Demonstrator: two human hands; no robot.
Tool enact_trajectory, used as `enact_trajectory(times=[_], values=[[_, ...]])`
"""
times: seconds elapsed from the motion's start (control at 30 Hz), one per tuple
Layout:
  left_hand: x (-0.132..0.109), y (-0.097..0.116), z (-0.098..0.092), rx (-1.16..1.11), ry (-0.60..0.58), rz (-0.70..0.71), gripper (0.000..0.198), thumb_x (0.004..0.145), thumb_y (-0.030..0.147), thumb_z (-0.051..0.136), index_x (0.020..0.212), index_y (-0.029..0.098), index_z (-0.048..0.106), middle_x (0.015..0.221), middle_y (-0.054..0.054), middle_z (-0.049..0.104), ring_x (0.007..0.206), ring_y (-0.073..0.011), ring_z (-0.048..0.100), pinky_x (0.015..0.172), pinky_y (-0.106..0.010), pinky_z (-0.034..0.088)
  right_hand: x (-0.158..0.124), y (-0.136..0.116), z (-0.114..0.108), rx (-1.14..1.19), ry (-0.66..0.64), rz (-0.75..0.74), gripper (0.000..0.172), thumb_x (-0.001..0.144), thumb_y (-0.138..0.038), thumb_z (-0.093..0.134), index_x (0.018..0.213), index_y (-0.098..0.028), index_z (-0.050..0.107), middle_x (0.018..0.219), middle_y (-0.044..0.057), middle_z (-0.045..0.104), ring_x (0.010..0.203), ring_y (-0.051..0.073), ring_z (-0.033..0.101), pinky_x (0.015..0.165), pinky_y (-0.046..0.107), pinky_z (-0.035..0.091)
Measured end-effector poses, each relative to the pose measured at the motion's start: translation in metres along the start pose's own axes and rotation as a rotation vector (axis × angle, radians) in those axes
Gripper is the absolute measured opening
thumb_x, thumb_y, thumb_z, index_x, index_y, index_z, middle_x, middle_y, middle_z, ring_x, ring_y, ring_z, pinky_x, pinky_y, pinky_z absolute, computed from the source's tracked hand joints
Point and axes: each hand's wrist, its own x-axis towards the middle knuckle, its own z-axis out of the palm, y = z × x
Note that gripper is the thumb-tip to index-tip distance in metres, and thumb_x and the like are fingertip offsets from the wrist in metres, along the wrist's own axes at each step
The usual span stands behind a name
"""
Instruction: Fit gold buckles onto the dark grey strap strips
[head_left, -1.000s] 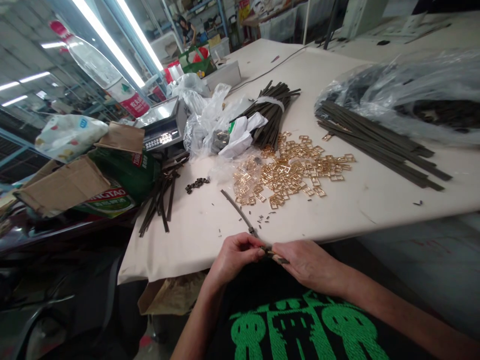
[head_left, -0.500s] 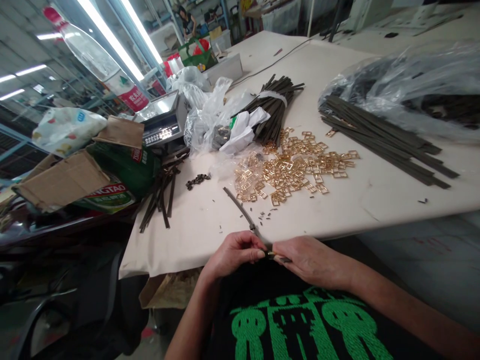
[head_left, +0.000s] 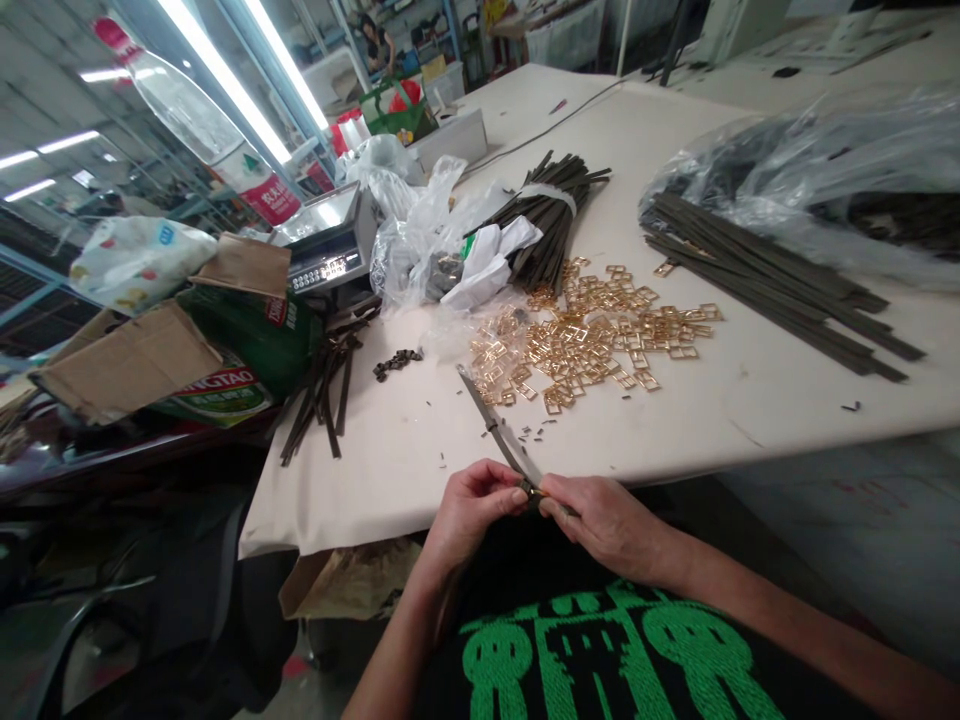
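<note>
A dark olive strap (head_left: 508, 455) runs from my hands out over the table's front edge, its far end near the gold buckles. Around it, partway along, sits a small dark loop (head_left: 491, 425). My left hand (head_left: 480, 505) pinches the strap between thumb and fingertips. Close beside it, my right hand (head_left: 604, 520) is closed on the strap's near end, with a bit of gold metal showing between the hands. The fingers partly hide that metal piece. Beyond the strap lies a heap of gold rectangular buckles (head_left: 577, 345), some in clear plastic.
Dark loops (head_left: 397, 363) lie in a small pile, left of the buckles. Loose straps (head_left: 780, 290) rest at right by a plastic bag (head_left: 810, 150); a tied strap bundle (head_left: 551, 220) lies behind. At left are a scale (head_left: 330, 235), a bottle (head_left: 202, 125) and a carton (head_left: 217, 370).
Both hands have risen slightly toward the table edge. The strap's far end has shifted a little right and up, and more of the strap shows beyond my fingers.
</note>
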Motion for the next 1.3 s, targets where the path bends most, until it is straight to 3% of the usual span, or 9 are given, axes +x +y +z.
enact_trajectory(times=[0.13,0.33,0.47,0.6,0.7,0.93,1.17,1.3], values=[[-0.001,-0.003,0.000,-0.028,0.019,0.001,0.025,0.062,0.026,0.087,0.079,0.014,0.072,0.070,-0.002,0.072,0.063,-0.0119,0.063,0.065,-0.022,0.048,0.001,0.000,0.003,0.054,0.017,0.024,0.022,0.095,-0.024,0.041,0.073,-0.022,0.047,0.062,-0.001,0.055,0.056,0.014,0.050,0.056,0.025,0.033],[-0.003,-0.008,0.004,-0.067,-0.011,0.141,0.015,0.076,0.030,0.076,0.078,0.015,0.074,0.104,-0.007,0.070,0.091,-0.0183,0.063,0.081,-0.027,0.048,0.003,0.001,0.002,0.128,0.036,-0.061,0.025,0.095,-0.028,0.040,0.074,-0.022,0.051,0.064,-0.001,0.057,0.057,0.014,0.051,0.059,0.025,0.038],[-0.005,-0.010,0.010,-0.137,0.034,0.169,0.013,0.076,0.027,0.076,0.072,0.017,0.070,0.090,-0.005,0.072,0.094,-0.0202,0.064,0.089,-0.031,0.046,0.004,0.000,0.001,0.169,0.032,-0.086,0.028,0.096,-0.027,0.040,0.072,-0.021,0.053,0.063,-0.001,0.057,0.058,0.014,0.052,0.059,0.025,0.038],[-0.007,-0.010,0.015,0.114,0.130,0.352,0.011,0.083,0.025,0.070,0.075,0.017,0.069,0.090,-0.004,0.070,0.094,-0.0191,0.063,0.089,-0.030,0.045,0.004,-0.006,-0.002,0.199,0.065,-0.046,0.015,0.092,-0.029,0.049,0.086,-0.019,0.059,0.071,-0.001,0.060,0.062,0.014,0.053,0.059,0.025,0.038],[-0.009,-0.012,0.018,0.223,0.132,0.442,0.009,0.086,0.024,0.066,0.079,0.018,0.069,0.093,-0.005,0.069,0.097,-0.0205,0.062,0.089,-0.032,0.046,0.006,-0.011,-0.003,0.275,0.110,0.007,0.017,0.093,-0.029,0.048,0.088,-0.018,0.060,0.072,0.000,0.061,0.064,0.015,0.054,0.059,0.025,0.040],[-0.008,-0.021,0.022,0.349,0.155,0.549,0.009,0.090,0.022,0.060,0.084,0.020,0.066,0.094,-0.004,0.068,0.092,-0.0191,0.063,0.084,-0.031,0.048,0.011,-0.017,0.004,0.335,0.148,0.041,0.021,0.089,-0.017,0.043,0.097,-0.016,0.063,0.095,0.008,0.070,0.086,0.022,0.063,0.078,0.031,0.046],[-0.009,-0.027,0.023,0.480,0.206,0.693,0.009,0.092,0.018,0.056,0.087,0.021,0.062,0.095,-0.003,0.066,0.088,-0.0168,0.063,0.078,-0.029,0.048,0.009,-0.017,0.010,0.352,0.174,0.075,0.024,0.084,-0.011,0.043,0.099,-0.017,0.061,0.094,0.007,0.069,0.086,0.021,0.062,0.080,0.031,0.047],[-0.010,-0.028,0.022,0.540,0.207,0.730,0.010,0.091,0.016,0.056,0.087,0.021,0.063,0.096,-0.003,0.067,0.090,-0.0178,0.064,0.081,-0.031,0.049,0.008,-0.016,0.010,0.422,0.159,0.043,0.016,0.089,-0.018,0.044,0.093,-0.017,0.060,0.091,0.005,0.068,0.085,0.021,0.061,0.080,0.031,0.047]])
